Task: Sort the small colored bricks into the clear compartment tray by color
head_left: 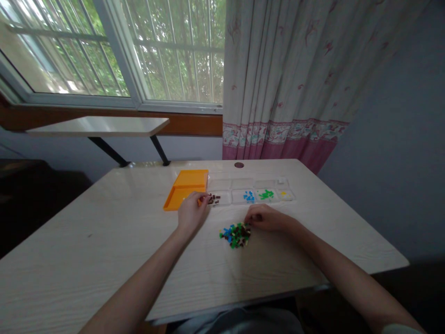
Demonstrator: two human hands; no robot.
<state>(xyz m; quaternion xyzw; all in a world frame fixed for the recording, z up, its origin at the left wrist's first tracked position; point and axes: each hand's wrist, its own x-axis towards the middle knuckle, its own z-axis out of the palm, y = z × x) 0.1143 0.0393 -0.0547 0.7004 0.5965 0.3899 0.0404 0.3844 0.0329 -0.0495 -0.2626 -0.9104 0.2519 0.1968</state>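
The pile of small coloured pieces (238, 235) sits in front of me on the pale wooden desk (104, 241), at twelve o'clock from my body, a loose heap mixing green, dark brown, blue and pale yellow. Taking that pile as the centre of my dial, my right hand (269, 218) is at two o'clock, its fingers curled down and their tips held narrow at the heap's far edge; I cannot tell whether a piece is between them. My left hand (192, 214) is at ten o'clock, thumb and fingertips drawn close together over the left end of the clear plastic tray (243, 183), right beside the brown pieces (215, 200), and whether they pinch one I cannot tell either. The tray spans from eleven to two o'clock, just past the pile and apart from it. Along its near row, from left to right, lie those brown pieces, then blue pieces (249, 196), green pieces (266, 195) and a few yellow pieces (284, 194), each colour in its own compartment. At ten to eleven o'clock, partly behind my left hand, an orange case (191, 178) lies open next to the tray. Farther out at eleven, a raised shelf (114, 126) stands on dark legs below the barred window (174, 51), and at one o'clock a patterned curtain (288, 79) hangs beyond the desk's far edge
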